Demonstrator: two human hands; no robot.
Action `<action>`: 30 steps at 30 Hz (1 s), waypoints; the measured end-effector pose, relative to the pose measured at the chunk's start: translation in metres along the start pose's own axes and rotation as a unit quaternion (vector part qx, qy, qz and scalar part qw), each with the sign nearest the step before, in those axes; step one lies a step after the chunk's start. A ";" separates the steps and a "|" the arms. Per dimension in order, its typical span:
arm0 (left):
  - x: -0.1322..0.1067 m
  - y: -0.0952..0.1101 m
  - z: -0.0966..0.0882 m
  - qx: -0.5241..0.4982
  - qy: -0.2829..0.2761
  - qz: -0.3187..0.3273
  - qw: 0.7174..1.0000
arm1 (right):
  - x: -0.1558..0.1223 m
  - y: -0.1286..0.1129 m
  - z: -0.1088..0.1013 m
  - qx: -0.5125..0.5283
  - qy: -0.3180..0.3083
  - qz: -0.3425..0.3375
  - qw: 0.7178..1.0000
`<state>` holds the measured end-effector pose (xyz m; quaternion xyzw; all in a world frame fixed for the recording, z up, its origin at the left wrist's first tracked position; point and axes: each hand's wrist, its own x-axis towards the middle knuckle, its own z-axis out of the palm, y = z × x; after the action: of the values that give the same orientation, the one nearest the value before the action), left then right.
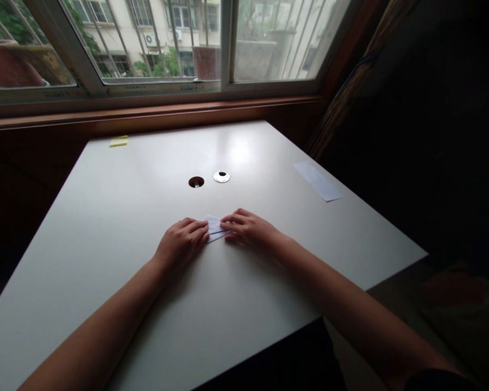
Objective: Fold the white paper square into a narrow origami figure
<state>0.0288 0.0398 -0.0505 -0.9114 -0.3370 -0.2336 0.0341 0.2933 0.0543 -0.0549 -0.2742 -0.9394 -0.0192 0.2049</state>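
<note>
A small piece of folded white paper [214, 225] lies on the white table [118, 217], its layers showing along the near side. My left hand [184, 237] grips its left end, fingers bent over the edge. From the other side, my right hand [248, 228] has its fingers closed on the right end, the thumb at the near edge. Both hands rest low at the tabletop, and the fingers hide the two ends of the paper.
Beyond the hands are a round hole [196, 182] in the table and a silver ring cover [221, 177] beside it. A white paper strip [320, 182] lies near the right edge, yellow sticky notes [119, 141] at the far left. A window [158, 43] stands behind.
</note>
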 end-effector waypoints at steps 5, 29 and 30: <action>-0.001 -0.002 0.002 0.010 0.000 -0.009 1.000 | 0.003 0.007 -0.001 -0.017 -0.001 -0.026 1.000; -0.003 -0.014 0.004 -0.038 0.044 -0.099 0.993 | 0.029 0.002 0.013 -0.086 0.004 -0.009 0.996; -0.002 -0.015 0.003 -0.050 0.059 -0.108 0.991 | 0.029 0.001 0.012 -0.088 0.003 -0.004 0.996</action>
<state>0.0191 0.0511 -0.0558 -0.8549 -0.4187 -0.3060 -0.0166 0.2670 0.0713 -0.0546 -0.2876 -0.9344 -0.1035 0.1828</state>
